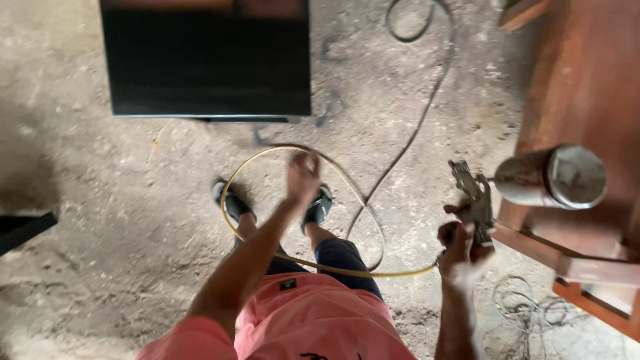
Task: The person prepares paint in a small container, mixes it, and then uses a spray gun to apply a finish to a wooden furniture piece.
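My right hand [459,252] grips the handle of a metal spray gun [475,195], whose round metal cup [551,177] sticks out to the right. A yellow hose [260,155] runs from the gun's base and loops over the floor around my feet. My left hand [303,175] is stretched forward and blurred by motion. It hovers right by the top of the hose loop, and I cannot make out whether it touches the hose or how its fingers are set.
A black flat panel [207,63] lies on the dirt floor ahead. Reddish-brown wooden furniture [587,80] stands close at the right. A dark cable [420,127] snakes across the floor, and tangled wire [527,310] lies at the lower right.
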